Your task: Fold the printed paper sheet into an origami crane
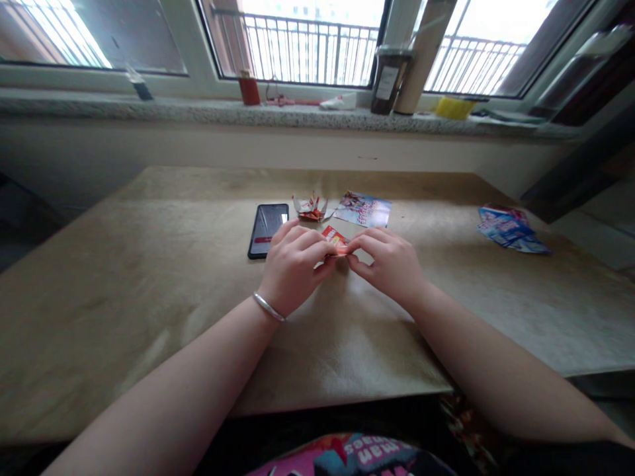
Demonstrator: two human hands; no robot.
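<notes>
Between my hands, just above the table, is a small piece of red printed paper, its near edge bent up. My left hand, with a silver bangle at the wrist, pinches the left end of that edge between thumb and fingers. The right end is pinched in the same way by my right hand. Behind the paper lies a folded red and white paper shape with pointed tips sticking up. A blue and white printed sheet rests flat to its right. My fingertips hide part of the red paper.
A dark phone lies left of the folded shape. Several blue and red packets are piled at the table's right. The tan table reaches the wall; on the stone windowsill stand a red container and a dark jar.
</notes>
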